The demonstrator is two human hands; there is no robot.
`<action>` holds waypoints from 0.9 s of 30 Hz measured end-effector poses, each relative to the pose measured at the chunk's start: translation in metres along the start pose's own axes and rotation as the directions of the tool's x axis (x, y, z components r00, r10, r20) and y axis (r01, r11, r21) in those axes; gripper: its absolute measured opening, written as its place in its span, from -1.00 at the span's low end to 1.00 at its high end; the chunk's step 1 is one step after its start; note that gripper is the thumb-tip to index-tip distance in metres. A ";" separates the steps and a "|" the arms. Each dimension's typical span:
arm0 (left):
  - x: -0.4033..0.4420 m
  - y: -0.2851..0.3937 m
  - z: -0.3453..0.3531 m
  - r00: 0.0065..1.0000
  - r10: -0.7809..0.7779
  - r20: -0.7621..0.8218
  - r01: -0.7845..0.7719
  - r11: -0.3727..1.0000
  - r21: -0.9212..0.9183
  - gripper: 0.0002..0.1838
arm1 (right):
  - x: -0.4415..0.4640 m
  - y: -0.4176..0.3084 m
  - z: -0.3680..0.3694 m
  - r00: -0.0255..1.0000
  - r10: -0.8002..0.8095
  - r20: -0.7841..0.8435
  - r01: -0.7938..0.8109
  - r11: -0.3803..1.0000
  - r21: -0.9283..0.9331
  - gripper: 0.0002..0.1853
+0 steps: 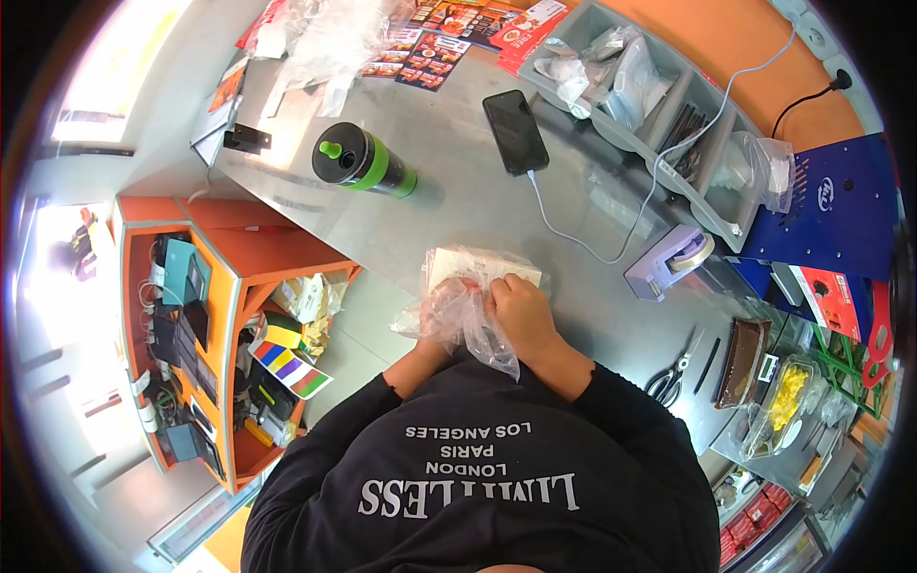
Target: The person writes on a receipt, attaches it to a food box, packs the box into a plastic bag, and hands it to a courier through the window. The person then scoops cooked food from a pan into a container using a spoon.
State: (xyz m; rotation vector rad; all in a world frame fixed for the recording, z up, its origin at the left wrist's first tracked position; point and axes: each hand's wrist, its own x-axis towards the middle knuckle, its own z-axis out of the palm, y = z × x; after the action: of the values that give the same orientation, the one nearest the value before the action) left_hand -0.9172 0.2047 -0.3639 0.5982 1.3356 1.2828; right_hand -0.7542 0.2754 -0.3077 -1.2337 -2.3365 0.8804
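A clear plastic bag (487,342) with a pale, box-like packet (473,264) inside lies at the near edge of the metal counter, close to my body. My left hand (445,310) is closed on the bag's gathered plastic, which covers part of its fingers. On the other side, my right hand (523,313) pinches the same bag with fingers bent together. The bag's loose end hangs down toward my black sweatshirt. What the packet contains is hidden.
Beyond the bag, a black-and-green tumbler (365,160) and a charging phone (516,132) rest on the steel counter (449,205). To the right are a tape dispenser (669,262), scissors (674,371) and a grey divided tray (659,134). An orange shelf (234,286) stands left.
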 end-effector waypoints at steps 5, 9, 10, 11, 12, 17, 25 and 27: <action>0.003 -0.009 -0.005 0.998 0.004 0.060 0.011 0.969 -0.246 -0.82 | 0.001 0.000 -0.005 1.000 -0.017 0.013 0.016 0.999 0.037 -0.88; 0.002 -0.007 -0.005 0.997 -0.034 0.074 0.053 0.960 -0.276 -0.81 | 0.001 0.000 -0.010 0.996 -0.076 -0.055 0.081 0.993 0.091 -0.92; 0.002 -0.007 -0.004 0.998 0.015 0.057 -0.011 0.998 -0.055 -0.81 | 0.001 0.001 -0.010 0.995 -0.077 -0.057 0.082 0.993 0.090 -0.92; 0.001 -0.007 -0.004 0.996 0.066 0.052 -0.074 0.983 0.169 -0.80 | 0.001 0.002 -0.010 0.998 -0.063 -0.005 0.064 0.993 0.095 -0.93; 0.001 -0.006 -0.003 0.996 0.070 0.055 -0.078 0.982 0.170 -0.80 | 0.001 0.003 -0.010 0.998 -0.051 0.046 0.046 0.994 0.098 -0.91; 0.004 -0.010 -0.007 0.995 0.051 0.083 -0.039 0.990 -0.135 -0.81 | 0.010 0.007 -0.007 1.000 -0.028 -0.006 0.028 0.979 0.203 -0.90; 0.012 -0.018 -0.009 0.972 0.168 0.165 -0.209 0.939 0.273 -0.74 | 0.043 0.034 -0.003 0.965 -0.229 -0.129 0.261 0.894 0.363 -0.85; 0.013 -0.007 -0.003 0.957 0.225 0.182 -0.286 0.827 0.483 -0.74 | 0.052 0.032 -0.016 0.929 -0.025 0.368 -0.140 0.899 0.414 -0.85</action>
State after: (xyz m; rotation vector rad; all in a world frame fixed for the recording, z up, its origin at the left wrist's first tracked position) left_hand -0.9211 0.2134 -0.3762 1.2408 1.5385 1.0773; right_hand -0.7546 0.3374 -0.3164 -1.0170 -2.1842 1.6731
